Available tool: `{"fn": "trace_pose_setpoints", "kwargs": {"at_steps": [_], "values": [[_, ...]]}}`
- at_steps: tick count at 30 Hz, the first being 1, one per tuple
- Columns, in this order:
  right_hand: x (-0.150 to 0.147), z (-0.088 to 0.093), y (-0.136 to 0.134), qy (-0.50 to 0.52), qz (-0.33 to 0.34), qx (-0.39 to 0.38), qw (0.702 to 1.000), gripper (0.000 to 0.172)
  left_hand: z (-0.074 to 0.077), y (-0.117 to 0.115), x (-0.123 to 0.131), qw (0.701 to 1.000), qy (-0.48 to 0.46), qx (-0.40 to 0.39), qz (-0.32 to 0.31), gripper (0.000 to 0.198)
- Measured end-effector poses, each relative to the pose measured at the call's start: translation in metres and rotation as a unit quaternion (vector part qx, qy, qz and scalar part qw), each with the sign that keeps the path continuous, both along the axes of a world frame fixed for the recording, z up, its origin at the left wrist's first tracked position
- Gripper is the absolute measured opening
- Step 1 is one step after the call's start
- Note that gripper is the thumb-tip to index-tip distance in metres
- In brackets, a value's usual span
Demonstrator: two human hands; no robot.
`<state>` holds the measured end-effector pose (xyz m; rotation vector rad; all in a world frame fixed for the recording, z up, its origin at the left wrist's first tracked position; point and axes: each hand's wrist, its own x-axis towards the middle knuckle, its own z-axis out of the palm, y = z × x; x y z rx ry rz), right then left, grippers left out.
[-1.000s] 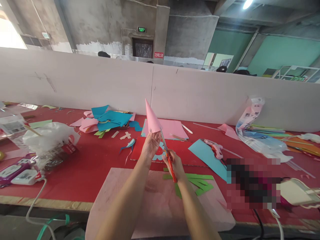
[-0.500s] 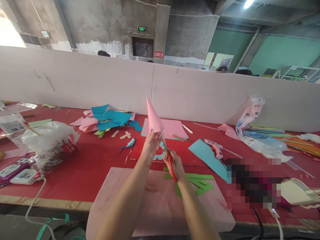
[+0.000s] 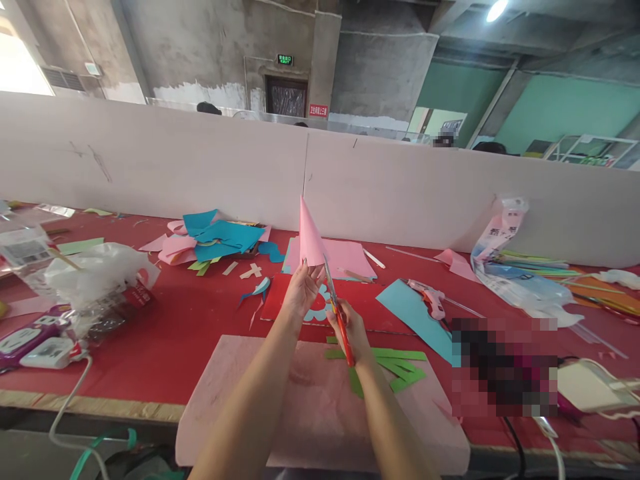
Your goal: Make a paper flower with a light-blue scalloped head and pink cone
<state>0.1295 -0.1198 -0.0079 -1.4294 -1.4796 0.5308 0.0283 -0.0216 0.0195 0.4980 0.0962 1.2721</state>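
My left hand point(image 3: 303, 291) grips the lower edge of a pink paper cone point(image 3: 311, 239), whose tip points up. In my right hand point(image 3: 351, 327) is a pair of scissors point(image 3: 342, 332) with red-orange handles. Their blades reach up to the cone's lower right edge; whether paper lies between them is too small to tell. Behind my hands, a light blue scalloped paper shape point(image 3: 318, 309) lies on a red board point(image 3: 385, 319). Green paper strips point(image 3: 400, 353) rest on the pale pink mat point(image 3: 235, 400) under my forearms.
Blue and pink paper scraps point(image 3: 220, 239) are piled at back left. A pink glue gun point(image 3: 433, 301) lies by a blue sheet point(image 3: 407, 312) on the right. Plastic bags point(image 3: 100, 273) stand at left. A white partition point(image 3: 225, 170) borders the table's far side.
The pink cone has turned slightly and its tip has shifted a little to the right. The scissor blades have shifted slightly at its lower edge.
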Motion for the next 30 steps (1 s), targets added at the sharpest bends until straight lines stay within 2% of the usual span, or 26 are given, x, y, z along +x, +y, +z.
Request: {"fn": "trace_pose_setpoints", "kwargs": {"at_steps": [9,21,30], "values": [[-0.0008,0.0037,-0.0016,-0.004,-0.001,-0.004,1.0,0.035,-0.0024,0.0025,-0.0007,1.0,0.013,0.004,0.003,0.014],[-0.002,0.0047,-0.0027,-0.005,-0.003,0.0,1.0,0.029,-0.0073,0.0048,-0.0008,1.0,0.004,0.02,-0.003,0.016],[-0.0012,0.0001,-0.0001,0.022,-0.003,-0.001,1.0,0.031,-0.0008,-0.0004,0.0006,0.999,0.025,-0.02,0.012,0.012]]}}
